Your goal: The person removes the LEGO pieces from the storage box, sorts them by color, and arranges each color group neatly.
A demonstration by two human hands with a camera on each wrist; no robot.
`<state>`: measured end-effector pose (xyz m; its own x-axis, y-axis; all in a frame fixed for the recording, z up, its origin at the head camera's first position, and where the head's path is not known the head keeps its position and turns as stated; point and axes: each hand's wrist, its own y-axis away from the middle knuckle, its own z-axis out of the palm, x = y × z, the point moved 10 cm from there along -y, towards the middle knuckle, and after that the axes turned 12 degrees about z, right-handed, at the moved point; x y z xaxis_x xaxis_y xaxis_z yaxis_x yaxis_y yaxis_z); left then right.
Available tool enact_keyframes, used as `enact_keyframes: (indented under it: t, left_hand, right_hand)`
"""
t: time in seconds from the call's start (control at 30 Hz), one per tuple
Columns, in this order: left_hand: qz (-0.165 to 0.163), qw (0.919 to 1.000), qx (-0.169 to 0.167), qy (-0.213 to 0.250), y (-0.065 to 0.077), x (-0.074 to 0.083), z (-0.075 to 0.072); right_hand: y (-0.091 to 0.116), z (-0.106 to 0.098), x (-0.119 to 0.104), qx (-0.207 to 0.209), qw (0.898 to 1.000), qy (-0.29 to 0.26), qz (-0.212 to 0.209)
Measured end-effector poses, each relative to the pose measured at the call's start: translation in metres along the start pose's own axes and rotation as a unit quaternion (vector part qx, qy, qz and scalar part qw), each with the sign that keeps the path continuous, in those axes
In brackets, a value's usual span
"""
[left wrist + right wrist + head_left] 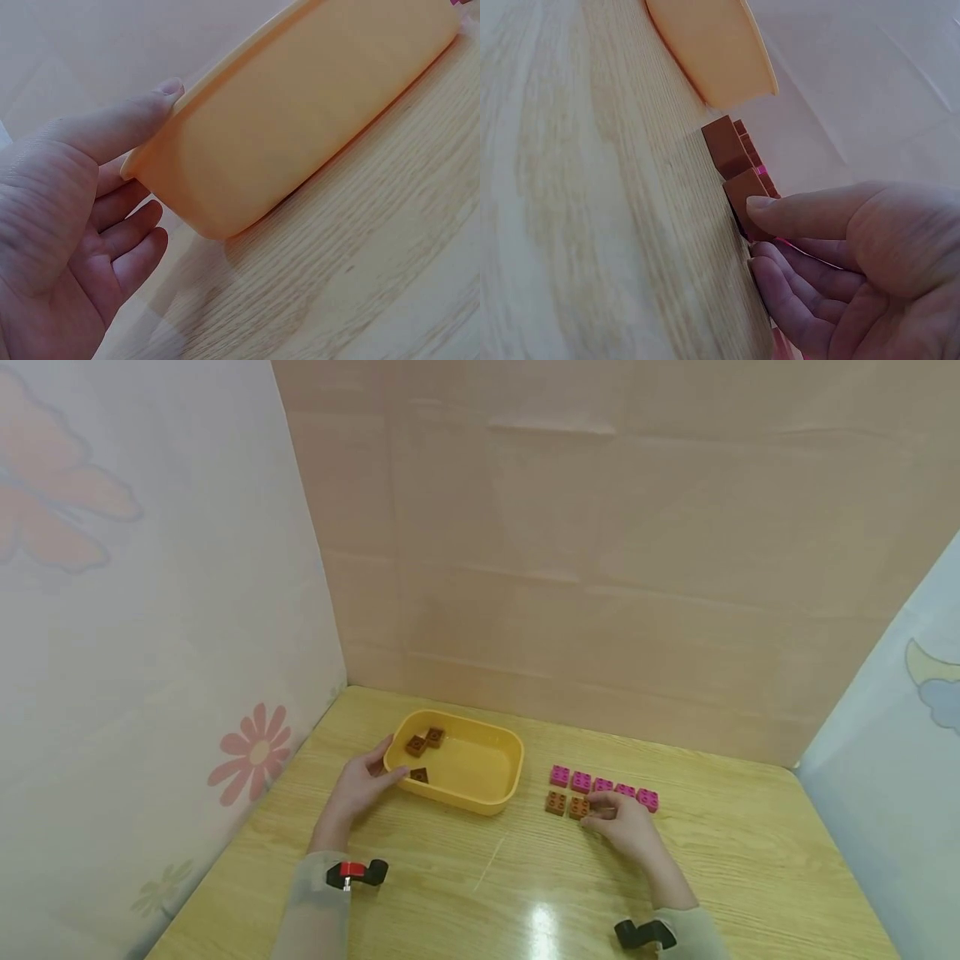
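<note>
My left hand (363, 785) grips the left end of a yellow plastic tray (480, 807), thumb over the rim and fingers round the outside. Inside the tray lie three brown toy bricks (416, 745), two together at the far left and one by the near wall. My right hand (624, 828) pinches a brown toy brick (579, 807) between thumb and fingers, low over the table. In the right wrist view, the thumb presses on the side of this brick (744, 196). Just left of it stands another brown brick (555, 802), studs up.
Behind the brown bricks runs a row of several magenta bricks (560, 775), partly covered by my right hand. The wooden table (450, 893) meets a plain covered wall (600, 568) at the back and a flower-patterned wall (187, 610) on the left.
</note>
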<state>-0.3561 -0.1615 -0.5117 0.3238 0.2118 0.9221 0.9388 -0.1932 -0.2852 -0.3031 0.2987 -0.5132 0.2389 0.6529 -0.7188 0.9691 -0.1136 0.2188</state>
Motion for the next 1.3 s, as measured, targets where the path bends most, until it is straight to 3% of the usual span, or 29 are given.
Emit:
enact_keyframes:
  t: [0.17,0.33,0.5,0.73,1.03,1.3]
  left_hand:
    - [0.003,1.0,-0.006,0.001,0.004,0.024,-0.001]
    - [0.012,0.9999,-0.004,0.005,0.006,0.031,-0.001]
    - [0.018,0.9998,-0.003,0.004,0.006,0.029,-0.001]
    - [0.009,0.9998,0.007,-0.014,-0.001,-0.011,-0.002]
    - [-0.004,0.999,0.01,-0.042,0.0,-0.013,-0.005]
    - [0.007,0.9995,0.006,-0.032,-0.001,-0.012,-0.003]
  right_hand:
    - [-0.001,0.0,0.001,0.003,1.0,0.001,0.005]
    - [0.001,0.0,-0.001,0.002,1.0,0.003,0.001]
    - [0.002,0.0,-0.001,0.001,1.0,0.002,-0.001]
    - [0.003,0.001,-0.002,-0.002,1.0,-0.003,0.002]
    - [0.001,0.002,0.0,-0.003,1.0,0.003,0.006]
    - [0.001,0.001,-0.001,-0.007,1.0,-0.003,0.004]
